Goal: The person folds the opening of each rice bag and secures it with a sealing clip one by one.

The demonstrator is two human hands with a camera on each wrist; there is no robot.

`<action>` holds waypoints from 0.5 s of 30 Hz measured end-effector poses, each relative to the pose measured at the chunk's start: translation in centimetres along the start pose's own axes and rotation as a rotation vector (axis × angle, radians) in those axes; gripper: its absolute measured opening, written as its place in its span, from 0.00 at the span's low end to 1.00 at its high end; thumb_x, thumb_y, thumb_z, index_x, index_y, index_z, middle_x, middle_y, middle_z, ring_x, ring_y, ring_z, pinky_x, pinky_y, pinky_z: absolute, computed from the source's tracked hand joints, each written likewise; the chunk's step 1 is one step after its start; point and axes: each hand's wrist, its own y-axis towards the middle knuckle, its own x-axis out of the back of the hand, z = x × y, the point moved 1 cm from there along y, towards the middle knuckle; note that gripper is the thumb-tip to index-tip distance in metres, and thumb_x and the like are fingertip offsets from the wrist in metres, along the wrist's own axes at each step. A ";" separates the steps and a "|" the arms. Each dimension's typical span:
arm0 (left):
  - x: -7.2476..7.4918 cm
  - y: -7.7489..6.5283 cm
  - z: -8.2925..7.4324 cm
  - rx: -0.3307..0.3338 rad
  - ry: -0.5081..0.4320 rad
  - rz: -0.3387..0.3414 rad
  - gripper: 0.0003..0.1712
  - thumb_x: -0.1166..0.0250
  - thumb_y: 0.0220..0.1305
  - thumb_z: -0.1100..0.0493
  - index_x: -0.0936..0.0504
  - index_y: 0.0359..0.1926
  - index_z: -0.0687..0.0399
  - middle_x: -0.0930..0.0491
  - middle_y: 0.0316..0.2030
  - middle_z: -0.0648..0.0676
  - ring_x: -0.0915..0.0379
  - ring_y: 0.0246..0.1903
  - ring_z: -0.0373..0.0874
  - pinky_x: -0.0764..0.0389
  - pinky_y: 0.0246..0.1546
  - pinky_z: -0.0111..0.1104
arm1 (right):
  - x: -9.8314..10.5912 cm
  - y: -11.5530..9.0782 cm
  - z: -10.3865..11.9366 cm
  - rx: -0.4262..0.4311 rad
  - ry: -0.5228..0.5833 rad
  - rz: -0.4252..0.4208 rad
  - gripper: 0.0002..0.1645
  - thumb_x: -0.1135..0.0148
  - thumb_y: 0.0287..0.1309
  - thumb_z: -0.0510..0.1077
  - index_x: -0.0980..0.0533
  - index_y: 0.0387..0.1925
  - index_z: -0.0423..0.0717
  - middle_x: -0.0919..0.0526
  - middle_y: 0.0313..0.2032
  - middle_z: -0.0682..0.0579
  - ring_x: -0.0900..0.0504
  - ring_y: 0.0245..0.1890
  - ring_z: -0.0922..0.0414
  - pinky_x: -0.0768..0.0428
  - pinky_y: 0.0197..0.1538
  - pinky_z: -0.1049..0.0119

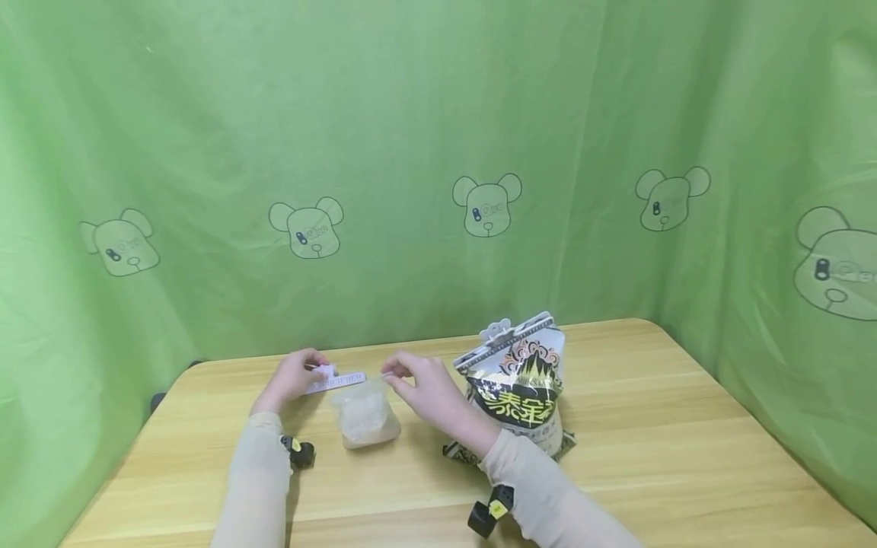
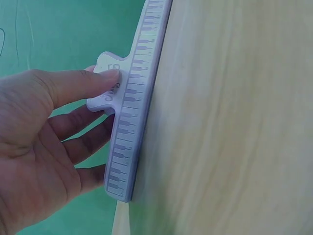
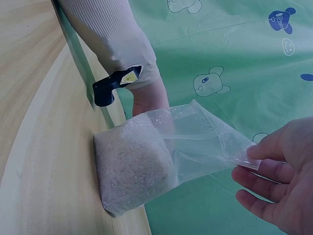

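Observation:
A long white bag clip (image 2: 129,112) with a piano-key pattern is pinched by its tab between the thumb and fingers of my left hand (image 2: 63,112). In the head view that hand (image 1: 298,377) is at the table's back left, the clip low over the wood. My right hand (image 3: 279,171) pinches the top edge of a clear plastic bag of rice (image 3: 137,166). The bag's bottom rests on the table and its empty upper part is drawn up towards my fingers. In the head view the rice bag (image 1: 368,418) stands between my hands.
A larger printed rice bag (image 1: 524,388) stands right of my right forearm, its folded top held by another white clip (image 1: 507,339). The wooden table (image 1: 685,426) ends at a green curtain (image 1: 411,114) printed with bear heads. Black cameras (image 1: 492,510) are strapped to both wrists.

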 end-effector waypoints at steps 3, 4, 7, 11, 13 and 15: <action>0.2 -0.1 0.0 0.002 -0.002 0.005 0.09 0.38 0.52 0.65 0.24 0.37 0.55 0.22 0.43 0.59 0.27 0.45 0.53 0.27 0.49 0.45 | 0.0 0.1 0.1 0.004 0.005 0.003 0.08 0.43 0.56 0.45 0.24 0.38 0.49 0.16 0.35 0.55 0.19 0.39 0.60 0.21 0.45 0.67; 0.3 -0.1 0.0 0.004 -0.005 0.008 0.09 0.38 0.52 0.64 0.23 0.37 0.56 0.22 0.43 0.59 0.27 0.46 0.53 0.28 0.49 0.45 | 0.0 0.1 0.1 0.004 0.009 0.004 0.09 0.43 0.56 0.45 0.24 0.38 0.49 0.16 0.35 0.55 0.19 0.39 0.60 0.21 0.45 0.67; 0.4 -0.2 0.0 0.000 -0.016 0.020 0.08 0.38 0.53 0.64 0.23 0.37 0.56 0.22 0.42 0.59 0.27 0.46 0.53 0.28 0.49 0.45 | 0.0 0.1 0.1 0.007 0.013 0.002 0.09 0.43 0.56 0.45 0.23 0.38 0.49 0.16 0.36 0.55 0.18 0.39 0.59 0.21 0.46 0.67; 0.7 -0.2 0.0 -0.018 -0.016 0.018 0.07 0.37 0.53 0.64 0.23 0.36 0.56 0.21 0.41 0.58 0.27 0.44 0.53 0.26 0.48 0.44 | 0.1 0.1 0.1 0.011 0.014 -0.001 0.09 0.43 0.56 0.45 0.23 0.38 0.49 0.16 0.36 0.55 0.18 0.39 0.60 0.21 0.45 0.67; 0.8 -0.1 -0.1 -0.027 -0.005 0.009 0.07 0.37 0.52 0.63 0.22 0.35 0.55 0.21 0.40 0.57 0.26 0.44 0.52 0.26 0.47 0.44 | 0.0 0.1 0.1 0.011 0.013 -0.001 0.09 0.43 0.56 0.46 0.23 0.39 0.49 0.16 0.36 0.55 0.18 0.39 0.60 0.21 0.45 0.67; 0.9 0.0 -0.1 -0.031 0.002 0.001 0.07 0.37 0.52 0.63 0.22 0.35 0.53 0.21 0.41 0.57 0.26 0.44 0.51 0.26 0.47 0.43 | 0.0 0.1 0.1 0.008 0.016 0.000 0.10 0.43 0.56 0.46 0.23 0.39 0.48 0.16 0.36 0.55 0.18 0.39 0.59 0.21 0.45 0.67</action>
